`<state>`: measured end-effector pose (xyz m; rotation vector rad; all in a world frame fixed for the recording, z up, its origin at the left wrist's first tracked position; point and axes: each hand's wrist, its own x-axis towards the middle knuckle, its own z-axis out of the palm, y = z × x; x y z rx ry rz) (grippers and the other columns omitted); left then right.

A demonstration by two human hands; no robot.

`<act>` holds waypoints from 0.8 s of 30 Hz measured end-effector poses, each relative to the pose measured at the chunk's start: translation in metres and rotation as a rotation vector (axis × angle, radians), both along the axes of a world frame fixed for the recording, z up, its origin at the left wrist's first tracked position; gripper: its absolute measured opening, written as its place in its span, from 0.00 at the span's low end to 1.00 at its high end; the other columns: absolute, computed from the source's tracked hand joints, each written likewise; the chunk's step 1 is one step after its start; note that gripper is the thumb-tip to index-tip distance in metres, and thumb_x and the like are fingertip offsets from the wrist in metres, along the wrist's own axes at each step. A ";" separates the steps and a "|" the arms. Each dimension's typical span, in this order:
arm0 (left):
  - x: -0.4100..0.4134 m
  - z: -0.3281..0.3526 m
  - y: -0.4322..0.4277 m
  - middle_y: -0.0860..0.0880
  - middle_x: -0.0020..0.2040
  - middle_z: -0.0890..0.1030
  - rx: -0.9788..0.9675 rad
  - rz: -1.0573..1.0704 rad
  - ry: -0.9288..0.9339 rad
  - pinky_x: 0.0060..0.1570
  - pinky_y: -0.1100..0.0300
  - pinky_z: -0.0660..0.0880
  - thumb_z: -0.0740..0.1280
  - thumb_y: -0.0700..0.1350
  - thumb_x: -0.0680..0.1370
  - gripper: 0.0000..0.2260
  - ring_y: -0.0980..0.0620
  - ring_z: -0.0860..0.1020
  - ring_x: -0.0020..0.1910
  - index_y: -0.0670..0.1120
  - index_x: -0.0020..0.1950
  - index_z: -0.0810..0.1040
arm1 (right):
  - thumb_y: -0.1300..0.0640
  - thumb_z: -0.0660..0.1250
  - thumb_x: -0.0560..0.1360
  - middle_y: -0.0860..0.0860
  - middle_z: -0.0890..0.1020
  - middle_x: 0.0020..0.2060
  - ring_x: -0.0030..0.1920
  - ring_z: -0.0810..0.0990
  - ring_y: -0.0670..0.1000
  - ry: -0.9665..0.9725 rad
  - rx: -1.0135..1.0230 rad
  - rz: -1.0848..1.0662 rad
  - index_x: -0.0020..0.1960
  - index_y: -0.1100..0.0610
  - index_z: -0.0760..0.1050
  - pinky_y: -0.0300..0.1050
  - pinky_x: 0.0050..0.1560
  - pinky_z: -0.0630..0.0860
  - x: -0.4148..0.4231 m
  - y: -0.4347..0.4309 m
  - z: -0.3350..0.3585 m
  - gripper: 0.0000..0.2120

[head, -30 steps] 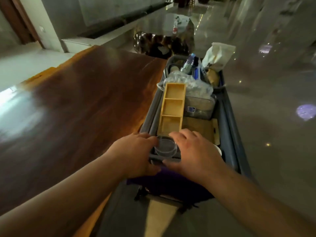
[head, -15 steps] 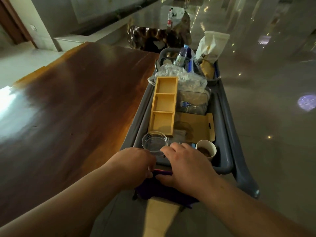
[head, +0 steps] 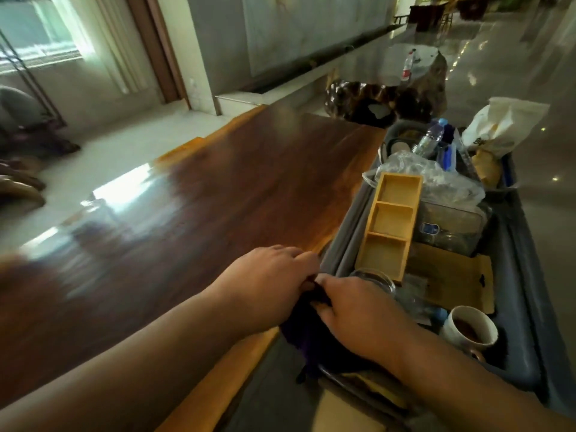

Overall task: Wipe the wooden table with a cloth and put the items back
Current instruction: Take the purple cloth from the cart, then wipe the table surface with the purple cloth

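A dark purple cloth (head: pixel 304 335) hangs over the near end of a grey cart (head: pixel 526 347), beside the long wooden table (head: pixel 193 213). My left hand (head: pixel 265 288) and my right hand (head: pixel 352 307) both pinch the cloth's top edge, fingers closed on it. In the cart lie a wooden three-compartment tray (head: pixel 389 229), a clear glass dish (head: pixel 374 280) just past my right hand, a paper cup (head: pixel 469 327), a flat cardboard piece (head: pixel 452 280), a clear plastic box (head: pixel 452 226) and a water bottle (head: pixel 431 140). The tabletop is bare and glossy.
A white paper bag (head: pixel 501 126) stands at the cart's far end. Beyond the table sits a dark root-shaped stand (head: pixel 383 98) with a bottle (head: pixel 406 68) on it. Polished floor lies to the right, a window and door frame at the far left.
My hands have pulled back from the glass dish to the cloth on the cart's near end and closed on it. The view has swung left toward the table.
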<state>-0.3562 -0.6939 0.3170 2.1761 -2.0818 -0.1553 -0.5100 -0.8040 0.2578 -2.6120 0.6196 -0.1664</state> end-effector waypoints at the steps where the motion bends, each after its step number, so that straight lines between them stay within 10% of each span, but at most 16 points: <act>1: 0.010 0.007 0.014 0.62 0.42 0.70 -0.022 0.042 -0.007 0.37 0.67 0.61 0.62 0.54 0.81 0.07 0.60 0.71 0.43 0.64 0.48 0.64 | 0.47 0.58 0.77 0.42 0.82 0.38 0.38 0.81 0.45 -0.020 -0.019 0.005 0.59 0.39 0.72 0.49 0.38 0.81 0.016 0.007 0.005 0.11; 12: 0.084 0.015 0.254 0.55 0.66 0.79 -0.142 0.668 -0.329 0.51 0.50 0.80 0.64 0.78 0.65 0.39 0.48 0.80 0.61 0.61 0.72 0.66 | 0.46 0.57 0.82 0.40 0.79 0.35 0.33 0.79 0.43 -0.100 -0.082 0.292 0.53 0.40 0.73 0.42 0.28 0.77 0.172 0.164 0.050 0.06; 24: 0.047 -0.067 0.581 0.51 0.79 0.67 0.035 1.271 -0.047 0.67 0.48 0.71 0.69 0.74 0.68 0.43 0.46 0.68 0.73 0.58 0.79 0.62 | 0.51 0.60 0.80 0.50 0.81 0.42 0.41 0.79 0.57 -0.070 0.013 0.619 0.53 0.47 0.76 0.57 0.41 0.79 0.247 0.444 -0.012 0.07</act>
